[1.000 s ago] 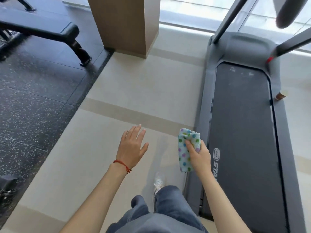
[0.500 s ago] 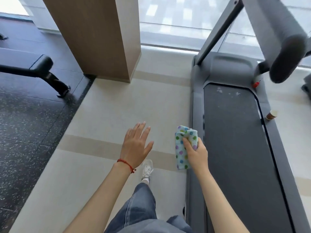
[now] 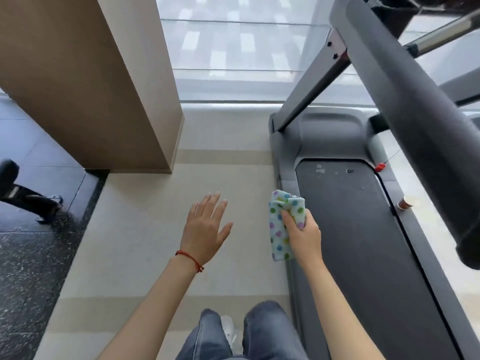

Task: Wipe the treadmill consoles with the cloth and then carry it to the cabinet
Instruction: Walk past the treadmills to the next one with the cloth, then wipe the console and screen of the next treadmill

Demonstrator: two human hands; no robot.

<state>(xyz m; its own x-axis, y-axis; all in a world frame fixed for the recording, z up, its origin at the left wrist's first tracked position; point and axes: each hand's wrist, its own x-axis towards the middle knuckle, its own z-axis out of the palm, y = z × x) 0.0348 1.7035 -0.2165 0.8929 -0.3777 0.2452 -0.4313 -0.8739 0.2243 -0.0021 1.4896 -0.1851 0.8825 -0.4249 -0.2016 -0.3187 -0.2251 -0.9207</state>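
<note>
Floor (image 3: 145, 229): pale tile with 2 tan bands ran under the person; dark speckled matting lay along the left side.
Treadmill (image 3: 363, 255): it filled the right side, its dark belt running away from the camera, with a grey motor cover at the far end.
Handrail (image 3: 415, 120): a thick dark padded bar slanted across the upper right, above the belt, hiding part of the deck's right edge.
Pillar (image 3: 85, 81): a broad tan column stood at upper left, its base on the pale tile where the matting began.
Window (image 3: 241, 48): glass spanned the far wall between pillar and treadmill upright.
Legs (image 3: 259, 333): 2 grey denim trouser legs and a white shoe showed at the bottom edge.
Right hand (image 3: 302, 232): its fingers were clamped on the cloth, thumb pressed across the front, held over the treadmill's left side rail.
Left hand (image 3: 205, 224): fingers straight and slightly spread, palm down over the floor, holding nothing; a red cord circled the wrist.
Cloth (image 3: 281, 224): pale blue with coloured dots, bunched in the right hand, hanging below the fist.
Cup (image 3: 405, 203): a small brown paper cup sat at the deck's right edge.
Red clip (image 3: 379, 167): it lay near the belt's far right corner.
</note>
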